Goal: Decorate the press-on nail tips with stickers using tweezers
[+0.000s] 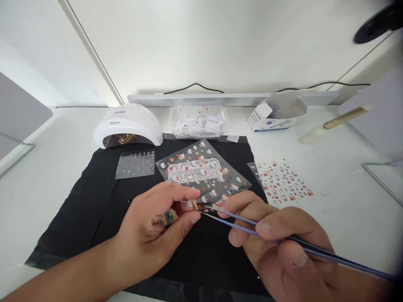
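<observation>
My left hand is closed around a small gold-coloured piece with a dark band, mostly hidden by the fingers. Its end, with white and red bits, shows between thumb and fingertips. In my right hand is a pair of blue-purple tweezers, gripped between thumb and fingers. The tweezers' two tips are apart, close to my left fingertips. Behind both hands lies a clear sheet of cartoon stickers, with a long clear case of small beads at its middle.
A white nail lamp with a gold-coloured item inside stands back left, a small gem sheet before it. Behind are a clear tub of packets and an alcohol pad box. Right lie another sticker sheet and a brush. Black cloth covers the table.
</observation>
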Tool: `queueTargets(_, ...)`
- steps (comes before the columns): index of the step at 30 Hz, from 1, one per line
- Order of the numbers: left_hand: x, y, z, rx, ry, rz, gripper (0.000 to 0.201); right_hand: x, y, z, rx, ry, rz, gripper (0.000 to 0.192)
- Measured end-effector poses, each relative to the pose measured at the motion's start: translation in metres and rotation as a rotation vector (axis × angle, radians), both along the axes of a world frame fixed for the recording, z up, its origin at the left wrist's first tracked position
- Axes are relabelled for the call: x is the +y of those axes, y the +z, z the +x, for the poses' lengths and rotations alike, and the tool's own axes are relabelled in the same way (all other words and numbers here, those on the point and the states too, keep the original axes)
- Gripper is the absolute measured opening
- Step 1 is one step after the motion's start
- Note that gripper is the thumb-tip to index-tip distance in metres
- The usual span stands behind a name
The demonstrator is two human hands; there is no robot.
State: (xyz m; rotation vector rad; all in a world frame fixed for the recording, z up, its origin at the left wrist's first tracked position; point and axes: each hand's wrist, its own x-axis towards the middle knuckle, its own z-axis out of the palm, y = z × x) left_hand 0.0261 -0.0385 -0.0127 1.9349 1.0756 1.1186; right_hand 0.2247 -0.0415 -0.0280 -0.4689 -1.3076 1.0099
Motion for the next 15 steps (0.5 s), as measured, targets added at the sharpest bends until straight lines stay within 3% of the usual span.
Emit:
queueTargets(7,0.0070,0.0053,0.0008,0.108,-0.009,0.134,0.017,0.0021,-0.0009,0.0017,0.012,0.019,-0.016,0.021)
queueTargets(15,0.0079,0.0057,0.0001,0.182,0.000,0.244,0.015,0.0050,-0.0053,0.0047,-0.034,0.021,0.032,0.022)
